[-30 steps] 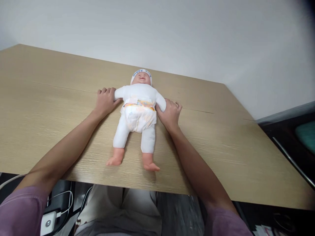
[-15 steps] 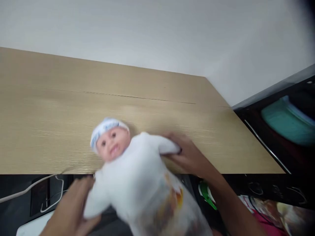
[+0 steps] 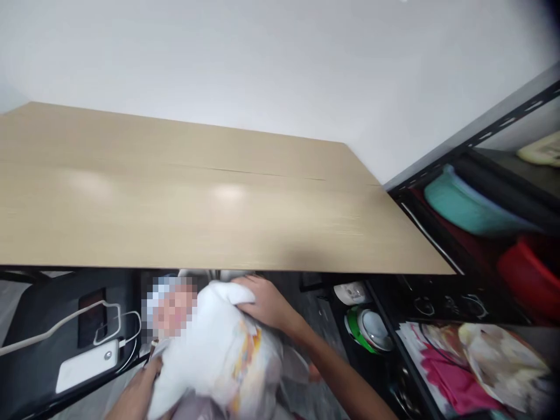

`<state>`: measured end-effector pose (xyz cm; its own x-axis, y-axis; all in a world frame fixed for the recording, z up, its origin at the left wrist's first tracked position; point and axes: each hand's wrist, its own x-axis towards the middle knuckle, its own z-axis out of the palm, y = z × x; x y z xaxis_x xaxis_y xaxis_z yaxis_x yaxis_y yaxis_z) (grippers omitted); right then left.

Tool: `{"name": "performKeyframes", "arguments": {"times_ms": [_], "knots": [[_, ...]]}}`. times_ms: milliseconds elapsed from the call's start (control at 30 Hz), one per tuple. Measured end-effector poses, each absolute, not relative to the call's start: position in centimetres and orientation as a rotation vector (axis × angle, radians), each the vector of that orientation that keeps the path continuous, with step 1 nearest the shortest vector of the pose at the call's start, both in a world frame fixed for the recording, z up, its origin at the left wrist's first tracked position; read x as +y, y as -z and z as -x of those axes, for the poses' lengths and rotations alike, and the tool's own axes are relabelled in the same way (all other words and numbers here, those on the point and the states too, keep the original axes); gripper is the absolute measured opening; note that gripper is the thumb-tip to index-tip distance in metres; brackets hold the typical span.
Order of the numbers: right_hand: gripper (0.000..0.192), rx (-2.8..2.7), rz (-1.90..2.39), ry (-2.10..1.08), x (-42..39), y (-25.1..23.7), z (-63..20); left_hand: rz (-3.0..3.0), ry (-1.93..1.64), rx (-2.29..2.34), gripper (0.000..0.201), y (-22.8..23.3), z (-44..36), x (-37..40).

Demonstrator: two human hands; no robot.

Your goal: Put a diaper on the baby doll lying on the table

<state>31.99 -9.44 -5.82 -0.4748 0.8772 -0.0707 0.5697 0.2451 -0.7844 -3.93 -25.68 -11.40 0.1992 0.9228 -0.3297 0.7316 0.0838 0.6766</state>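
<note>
Both hands grip the doll (image 3: pixel 210 350) below the counter (image 3: pixel 196 216) edge; right hand (image 3: pixel 262 303) clamps its shoulder, left hand (image 3: pixel 142 388) cups beneath, supporting its weight.

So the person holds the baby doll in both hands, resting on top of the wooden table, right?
Not quite. Both hands do hold the doll, left hand and right hand, but the head view shows it below the table edge, over the person's lap.

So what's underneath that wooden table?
Below the table edge, both hands hold a white doll: right hand on its shoulder, left hand at its side. A white power bank with cables lies left. The doll's legs are hidden.
</note>
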Motion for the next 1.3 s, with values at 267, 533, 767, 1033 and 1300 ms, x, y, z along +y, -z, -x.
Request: {"name": "performKeyframes", "arguments": {"times_ms": [267,533,767,1033,1300], "knots": [[0.027,-2.018,1.418,-1.098,-12.2,9.8,-34.4,-1.829,-0.233,1.632,0.054,10.3,4.8,-26.4],[0.023,-1.935,1.438,-1.115,-16.4,9.4,-34.3,-2.088,-0.509,1.418,0.024,4.0,-1.8,-21.5],[0.022,-1.791,1.507,-0.996,-15.6,13.7,-35.2,-2.177,-0.384,0.870,0.027,4.8,-7.9,-18.5],[0.015,-1.722,1.551,-0.810,-13.9,13.2,-33.5,-2.116,-0.352,0.978,0.017,5.2,-7.9,-18.0],[0.022,-2.181,1.085,-1.032,-16.7,6.9,-31.3,-1.968,-0.380,0.859,0.019,3.5,-5.6,-18.1]]}}
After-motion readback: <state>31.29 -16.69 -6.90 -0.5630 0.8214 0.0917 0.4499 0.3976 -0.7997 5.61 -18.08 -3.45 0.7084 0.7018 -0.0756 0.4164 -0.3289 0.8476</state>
